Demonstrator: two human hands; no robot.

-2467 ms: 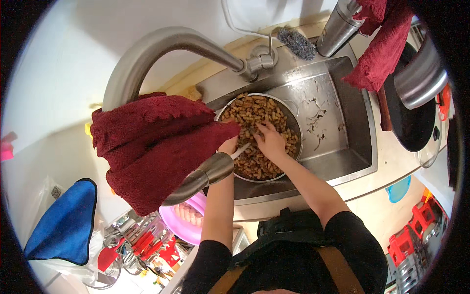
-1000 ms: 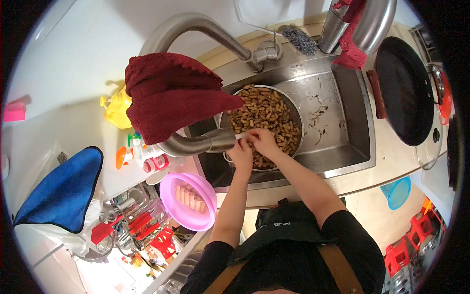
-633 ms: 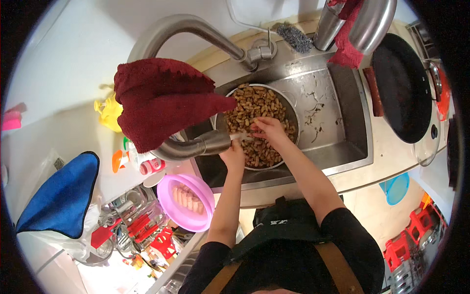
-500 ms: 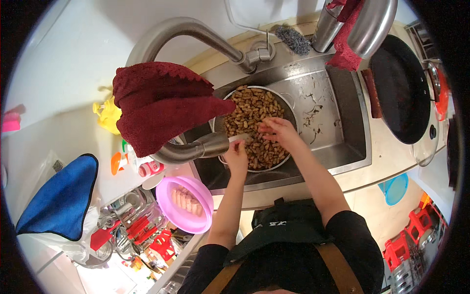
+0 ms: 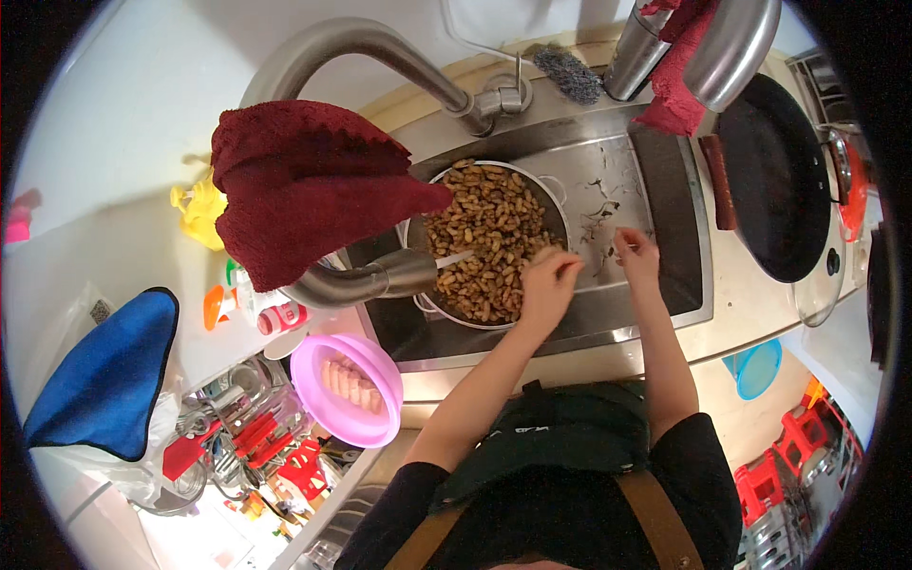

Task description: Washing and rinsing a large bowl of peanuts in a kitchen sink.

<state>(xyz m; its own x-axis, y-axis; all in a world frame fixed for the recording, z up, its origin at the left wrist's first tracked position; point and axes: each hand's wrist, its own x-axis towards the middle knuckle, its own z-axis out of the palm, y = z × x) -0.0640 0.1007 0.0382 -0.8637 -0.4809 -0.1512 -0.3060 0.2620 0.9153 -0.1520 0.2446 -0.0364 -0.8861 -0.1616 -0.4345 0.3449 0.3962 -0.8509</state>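
Left forearm is slanted up and to the right from the lower edge; the left hand point(image 5: 551, 287) is held over the lower right rim of the pot point(image 5: 553, 211), wrist bent, fingers angled rightward. Its fingertips are drawn in toward the thumb (whether anything small is pinched cannot be told). Right forearm is raised more steeply, leaning slightly left; the right hand point(image 5: 639, 255) is suspended over the sink basin point(image 5: 622, 171), well apart from the pot, with its fingers curled leftward and partly closed. Its contents, if any, cannot be made out. The two hands are separated by a gap, fingertips facing. The brown peanut-like pieces point(image 5: 486, 223) are heaped in the pot, which is seated in the sink's left part beneath the faucet point(image 5: 404, 275). Dark scraps point(image 5: 600, 220) are scattered on the basin floor beyond the hands.
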